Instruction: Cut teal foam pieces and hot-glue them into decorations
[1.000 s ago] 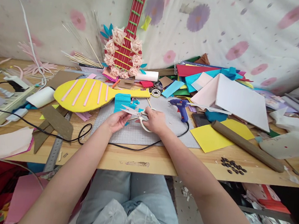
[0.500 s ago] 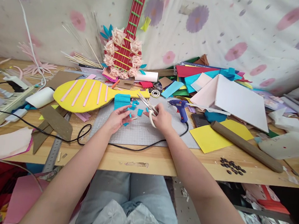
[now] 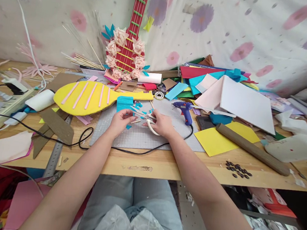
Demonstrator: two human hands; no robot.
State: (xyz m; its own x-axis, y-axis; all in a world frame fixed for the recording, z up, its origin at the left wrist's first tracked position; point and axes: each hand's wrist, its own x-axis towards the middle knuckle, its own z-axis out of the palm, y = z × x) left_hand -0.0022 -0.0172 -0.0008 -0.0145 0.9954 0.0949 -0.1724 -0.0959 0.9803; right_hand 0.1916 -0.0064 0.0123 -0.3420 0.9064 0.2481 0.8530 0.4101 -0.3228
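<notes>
Both hands meet over the grey cutting mat [image 3: 151, 136]: my right hand [image 3: 161, 124] is curled tight through the handles of the scissors [image 3: 144, 117], and my left hand [image 3: 120, 121] pinches a small blue scrap [image 3: 130, 117] at the blades, just in front of the blue felt piece [image 3: 124, 103]. I judge that clean snips need the scrap held taut, fingertips clear of the blades.

I see matt blue felt [image 3: 124, 103] by my left hand [image 3: 120, 121], shiny metal scissors [image 3: 145, 116] with smooth pale plastic handles in my right hand [image 3: 161, 123], a matt grey cutting mat [image 3: 151, 136], and a bare wooden table [image 3: 164, 165].
</notes>
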